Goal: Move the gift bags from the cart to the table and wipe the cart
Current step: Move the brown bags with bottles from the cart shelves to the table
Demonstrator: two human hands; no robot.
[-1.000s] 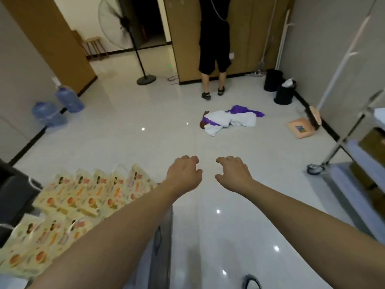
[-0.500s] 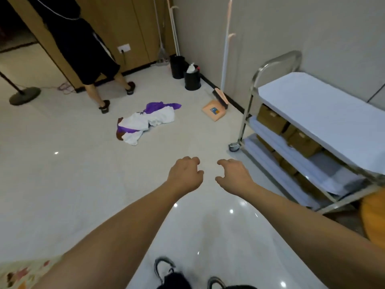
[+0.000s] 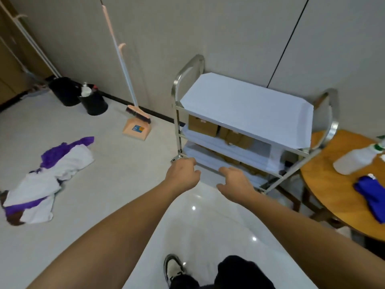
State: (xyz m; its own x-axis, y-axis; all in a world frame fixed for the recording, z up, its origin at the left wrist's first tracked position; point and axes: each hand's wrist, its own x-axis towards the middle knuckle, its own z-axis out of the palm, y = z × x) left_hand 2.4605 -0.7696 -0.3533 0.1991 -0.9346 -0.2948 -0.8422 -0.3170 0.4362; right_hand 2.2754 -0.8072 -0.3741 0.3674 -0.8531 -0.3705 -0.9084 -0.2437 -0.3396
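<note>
Both hands, left hand (image 3: 183, 174) & right hand (image 3: 234, 183), loosely curled, empty; cart (image 3: 245, 107) straight ahead, long axis running right; right hand nearer the brown bags (image 3: 203, 126).

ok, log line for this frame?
left hand: empty, loosely curled | right hand: empty, loosely curled | cart: top shelf bare | blue cloth, spray bottle: on round table

Open floor ahead, cart top bare.

We note both hands reach unobstructed toward the cart (image 3: 245, 113); its steel handles flank the top shelf, round table (image 3: 333, 184) crowds its right, cloth pile (image 3: 52, 176) lies well left.
</note>
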